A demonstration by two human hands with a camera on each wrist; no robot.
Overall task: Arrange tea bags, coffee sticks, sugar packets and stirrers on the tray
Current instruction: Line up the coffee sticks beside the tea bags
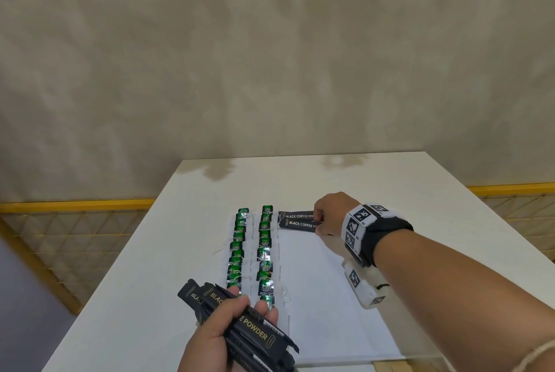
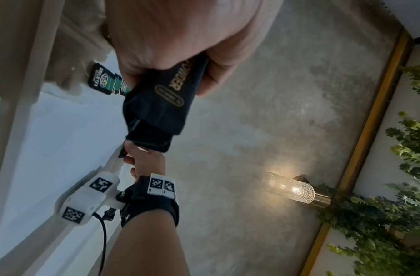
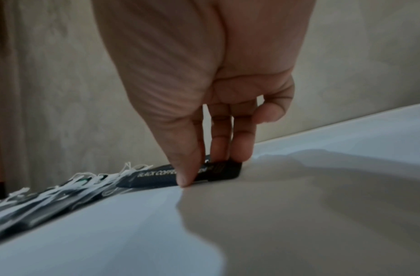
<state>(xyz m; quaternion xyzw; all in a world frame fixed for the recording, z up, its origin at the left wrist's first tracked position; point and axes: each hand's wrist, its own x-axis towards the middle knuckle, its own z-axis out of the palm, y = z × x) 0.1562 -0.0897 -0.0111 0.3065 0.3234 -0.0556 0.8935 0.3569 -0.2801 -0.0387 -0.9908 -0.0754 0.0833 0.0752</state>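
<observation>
Two columns of green tea bags (image 1: 265, 251) lie on the clear tray (image 1: 387, 362) on a white table. To their right, at the tray's far end, two black coffee sticks lie side by side (image 1: 295, 216). My right hand (image 1: 319, 224) pinches the right end of the nearer stick (image 1: 298, 224) between thumb and fingers as it lies flat; the right wrist view shows the hand (image 3: 205, 169), the stick (image 3: 154, 177) and the tea bags (image 3: 62, 190). My left hand (image 1: 253, 305) grips a bundle of coffee sticks (image 1: 240, 326) above the tray's near left. The left wrist view shows that bundle (image 2: 161, 104).
The white table (image 1: 420, 191) stands against a beige wall, with a yellow-framed mesh rail (image 1: 75, 206) behind its left and right sides. The tray floor right of the tea bags is bare. A lit wall lamp (image 2: 291, 188) and green plants (image 2: 393, 224) show in the left wrist view.
</observation>
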